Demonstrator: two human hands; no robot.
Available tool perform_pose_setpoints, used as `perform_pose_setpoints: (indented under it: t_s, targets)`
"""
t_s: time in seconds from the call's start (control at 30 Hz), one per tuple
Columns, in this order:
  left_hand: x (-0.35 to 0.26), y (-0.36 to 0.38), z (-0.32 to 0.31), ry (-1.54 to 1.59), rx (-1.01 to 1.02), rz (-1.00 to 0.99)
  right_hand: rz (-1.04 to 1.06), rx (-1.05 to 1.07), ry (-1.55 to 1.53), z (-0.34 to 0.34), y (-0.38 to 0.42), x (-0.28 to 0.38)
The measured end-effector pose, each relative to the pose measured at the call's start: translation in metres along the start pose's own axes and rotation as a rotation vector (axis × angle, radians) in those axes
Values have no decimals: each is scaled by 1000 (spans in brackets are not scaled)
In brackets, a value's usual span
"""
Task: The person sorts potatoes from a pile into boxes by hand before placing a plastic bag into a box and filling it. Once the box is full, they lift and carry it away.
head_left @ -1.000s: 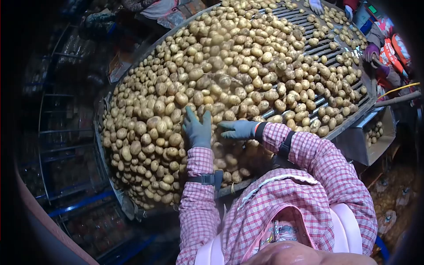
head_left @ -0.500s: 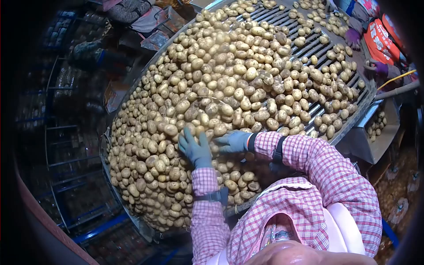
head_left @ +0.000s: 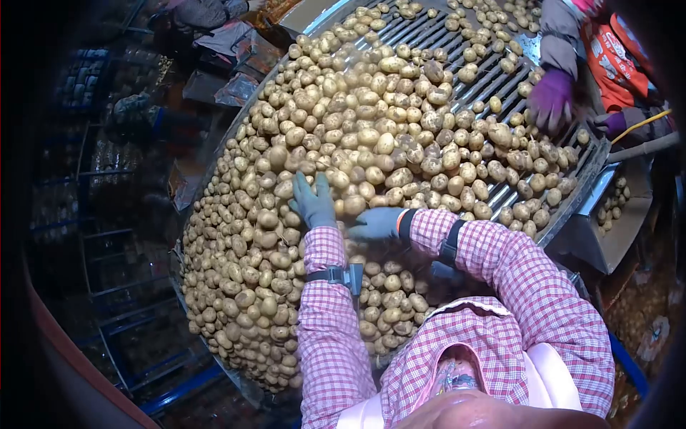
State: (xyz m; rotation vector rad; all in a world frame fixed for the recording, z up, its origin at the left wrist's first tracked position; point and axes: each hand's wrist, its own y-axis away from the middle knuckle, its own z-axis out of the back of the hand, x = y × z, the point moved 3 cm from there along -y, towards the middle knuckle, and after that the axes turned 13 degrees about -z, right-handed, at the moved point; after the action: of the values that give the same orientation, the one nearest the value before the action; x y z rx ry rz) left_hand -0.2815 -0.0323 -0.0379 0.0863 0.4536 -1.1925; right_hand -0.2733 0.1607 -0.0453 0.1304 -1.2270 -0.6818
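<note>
A thick heap of yellow-brown potatoes (head_left: pixel 336 143) covers a roller sorting table (head_left: pixel 493 79) that slopes away to the upper right. My left hand (head_left: pixel 311 202), in a grey-blue glove, lies flat on the heap with its fingers spread. My right hand (head_left: pixel 374 223), also gloved, rests on the potatoes just to its right, fingers pointing left toward the other hand. Neither hand holds a potato. Both arms wear pink checked sleeves with dark straps at the wrists.
A co-worker's purple-gloved hand (head_left: pixel 552 99) reaches over the rollers at the upper right, with an orange vest (head_left: pixel 613 61) behind it. A box of potatoes (head_left: pixel 613 209) sits beyond the table's right edge. Dark blue metal racks (head_left: pixel 107 236) stand to the left.
My left hand has slid up the heap and both hands stay flat on the potatoes. The co-worker's purple glove has come further in over the rollers. The view has shifted.
</note>
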Motion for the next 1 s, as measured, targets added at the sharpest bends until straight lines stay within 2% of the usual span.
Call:
perform_pose_setpoints:
  t_s: [0.07,0.13,0.2,0.27,0.33,0.37,0.47,0.5,0.6,0.63,0.7,0.73,0.8,0.83,0.87,0.9,0.93,1.0]
  targets:
    - [-17,-2,1,-6,5,8,-165,15,-51,34,2,-1]
    - [-28,-11,-13,71,-76,-33,-114,35,-100,46,-18,-26]
    - [-38,-25,-35,117,-135,-100,-105,-33,-20,56,-22,-41]
    - [-58,-48,-43,51,-45,-159,-88,-110,1,60,-31,-61]
    - [-84,-74,-62,129,-9,-264,-147,-51,-125,74,-26,-72]
    - [-95,-85,-73,121,-12,-209,-176,-26,-181,85,-23,-78]
    - [-135,-114,-85,12,97,-260,-72,-145,-226,106,-12,-93]
    - [-153,-121,-91,69,134,-261,-132,-129,-237,117,-5,-90]
    - [-228,-127,-90,138,423,-235,-275,-151,-181,131,-4,-108]
    - [-207,-138,-141,25,332,-439,-317,-197,-303,132,-2,-122]
    - [-222,-131,-157,350,254,-355,-331,-256,-330,149,0,-147]
    - [-230,-118,-161,422,290,-367,-304,-277,-347,155,4,-157]
    - [-239,-99,-162,563,367,-390,-343,-446,-163,174,4,-177]
    - [-238,-93,-160,505,415,-426,-419,-425,-263,181,10,-183]
    - [-234,-86,-163,692,430,-508,-340,-404,-291,185,19,-184]
    - [-239,-71,-142,756,435,-449,-261,-380,-320,188,28,-187]
    - [-239,-46,-116,826,443,-388,-229,-383,-188,200,62,-169]
    - [-197,-15,-97,591,280,-567,-74,-270,-174,223,111,-147]
